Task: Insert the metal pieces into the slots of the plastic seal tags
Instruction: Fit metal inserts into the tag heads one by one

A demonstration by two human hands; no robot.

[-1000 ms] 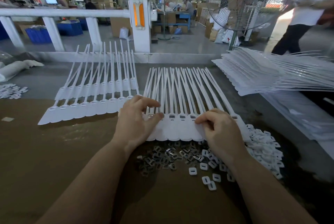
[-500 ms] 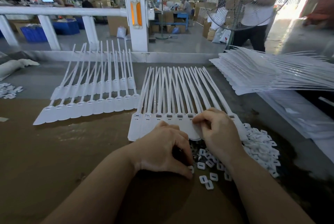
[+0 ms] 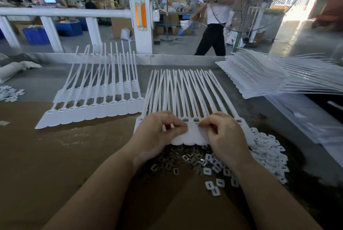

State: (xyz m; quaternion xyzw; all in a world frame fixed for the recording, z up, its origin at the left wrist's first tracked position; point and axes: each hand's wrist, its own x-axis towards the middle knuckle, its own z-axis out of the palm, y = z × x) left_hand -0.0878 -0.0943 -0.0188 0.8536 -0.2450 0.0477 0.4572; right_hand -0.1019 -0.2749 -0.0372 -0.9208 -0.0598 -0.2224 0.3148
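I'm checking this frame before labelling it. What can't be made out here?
- Head view: whether the left hand holds a metal piece; its curled fingers hide the tips.
- Slots of the seal tags under both hands: covered by the left and right hand.
- Metal pieces: partly hidden under the wrists.
- Stacked tags at right: cut off by the edge.

Head camera, looking forward-down, close over worktable.
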